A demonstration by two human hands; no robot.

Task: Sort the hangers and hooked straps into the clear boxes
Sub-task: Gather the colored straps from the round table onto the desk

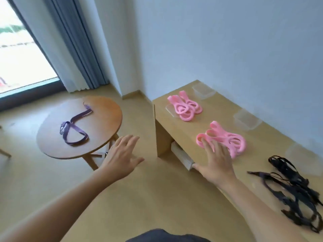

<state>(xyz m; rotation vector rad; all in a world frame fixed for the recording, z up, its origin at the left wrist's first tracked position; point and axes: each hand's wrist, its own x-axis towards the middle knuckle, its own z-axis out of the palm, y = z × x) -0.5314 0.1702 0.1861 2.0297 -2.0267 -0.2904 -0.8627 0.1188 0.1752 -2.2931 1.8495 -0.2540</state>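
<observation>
Two heaps of pink hangers lie on the long wooden desk (174, 198): a far heap (186, 107) and a near heap (225, 138). My right hand (215, 159) is spread open, fingers straight, its fingertips at the near heap's front edge. A tangle of black hooked straps (295, 191) lies on the desk at the right. A purple strap (74, 130) lies on the round table (104, 116). My left hand (122, 154) hovers open over the floor between table and desk, holding nothing. Clear boxes (203, 90) (247, 119) stand along the wall.
A third clear box (300, 152) stands faintly visible near the wall above the black straps; another clear piece (170, 110) lies under the far pink heap. Blue curtains (78, 49) and a window are at the back left. A drawer front (181, 158) shows under the desk.
</observation>
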